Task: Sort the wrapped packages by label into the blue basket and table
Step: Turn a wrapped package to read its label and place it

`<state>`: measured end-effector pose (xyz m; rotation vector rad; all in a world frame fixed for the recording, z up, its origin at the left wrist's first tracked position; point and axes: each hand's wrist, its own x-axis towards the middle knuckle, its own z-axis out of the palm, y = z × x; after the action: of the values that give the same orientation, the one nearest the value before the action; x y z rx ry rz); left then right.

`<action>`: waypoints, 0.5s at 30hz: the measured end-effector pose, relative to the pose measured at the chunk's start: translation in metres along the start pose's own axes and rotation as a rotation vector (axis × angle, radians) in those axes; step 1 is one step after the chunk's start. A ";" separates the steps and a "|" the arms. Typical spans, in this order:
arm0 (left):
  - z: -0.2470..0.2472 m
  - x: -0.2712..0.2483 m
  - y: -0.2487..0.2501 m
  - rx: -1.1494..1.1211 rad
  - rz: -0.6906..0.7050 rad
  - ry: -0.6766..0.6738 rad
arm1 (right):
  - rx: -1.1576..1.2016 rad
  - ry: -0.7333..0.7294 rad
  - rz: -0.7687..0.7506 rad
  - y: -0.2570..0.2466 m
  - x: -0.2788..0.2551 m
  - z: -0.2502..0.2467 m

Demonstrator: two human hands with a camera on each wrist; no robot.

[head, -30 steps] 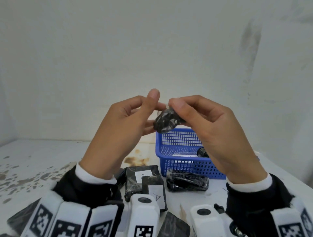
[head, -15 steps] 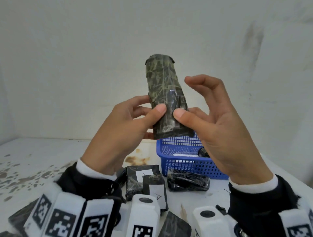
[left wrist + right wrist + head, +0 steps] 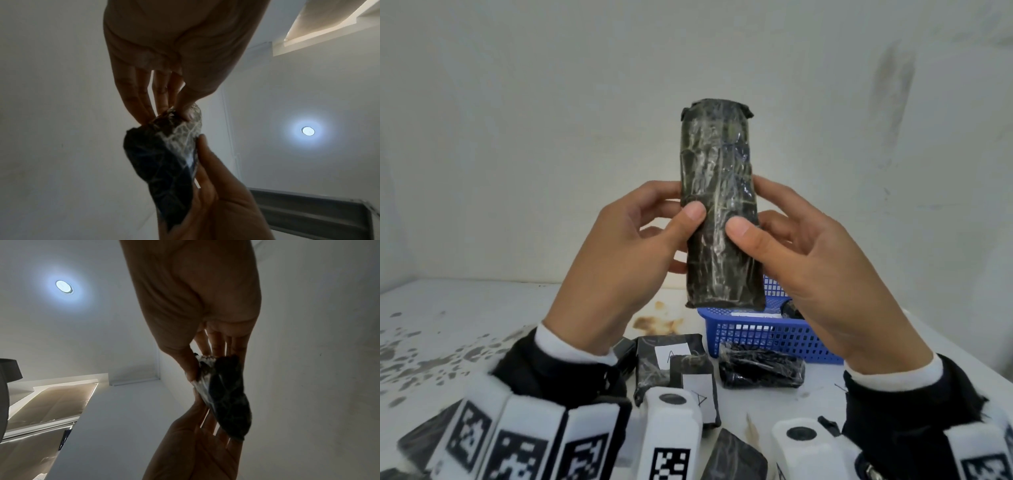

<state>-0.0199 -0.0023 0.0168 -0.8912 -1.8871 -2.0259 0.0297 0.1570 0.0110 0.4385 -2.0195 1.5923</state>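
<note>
A long, black, plastic-wrapped package (image 3: 717,209) stands upright in the air, well above the table, held by both hands. My left hand (image 3: 681,205) pinches its left side with the thumb in front and the fingers behind. On the right side my right hand (image 3: 751,205) grips it the same way. No label shows on the side facing the head view. The left wrist view shows the left hand (image 3: 168,113) on the package (image 3: 162,162). From the right wrist, the right hand (image 3: 207,363) holds the package (image 3: 226,402). Behind my right hand, the blue basket (image 3: 767,339) sits on the table.
The basket holds a white-labelled package (image 3: 753,313), partly hidden. On the stained white table (image 3: 465,325) lie two black packages with white labels (image 3: 667,356) (image 3: 697,387), a black roll (image 3: 760,370) before the basket, and another black package (image 3: 732,459) near me. A white wall stands close behind.
The package has turned from lying end-on between my fingertips to standing upright and nearer the camera. My right fingers, spread half a second ago, now wrap behind it.
</note>
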 end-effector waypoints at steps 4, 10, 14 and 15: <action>0.001 0.000 -0.001 0.029 0.007 -0.015 | -0.065 0.003 0.020 -0.002 -0.001 -0.002; 0.001 0.000 -0.002 0.052 0.019 -0.030 | -0.110 -0.013 0.028 -0.002 -0.001 -0.004; 0.002 -0.001 -0.002 0.059 0.029 -0.030 | -0.151 -0.007 0.025 -0.003 -0.001 -0.005; 0.003 -0.001 -0.002 0.065 0.026 -0.035 | -0.158 -0.001 0.024 -0.002 -0.001 -0.005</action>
<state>-0.0194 0.0005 0.0145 -0.9354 -1.9382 -1.9342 0.0329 0.1611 0.0128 0.3568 -2.1397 1.4325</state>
